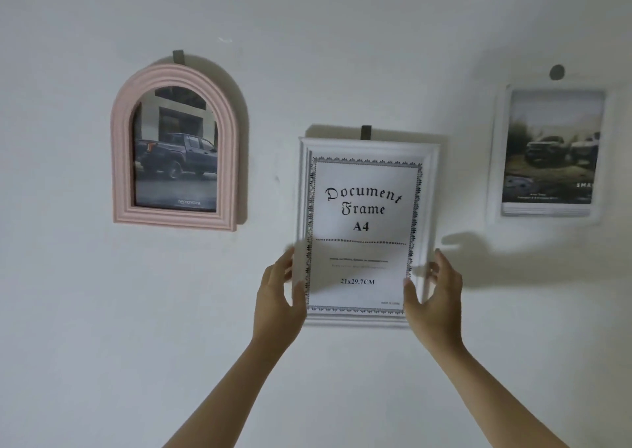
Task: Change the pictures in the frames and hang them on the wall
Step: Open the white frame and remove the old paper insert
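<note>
I see the white frame (367, 232) against the wall (342, 37), under a dark hook (366, 132), between the pink arched frame (176, 146) and a second white frame (547, 153). My left hand (278, 297) grips its lower left edge; my right hand (434, 297) grips the lower right edge.
</note>
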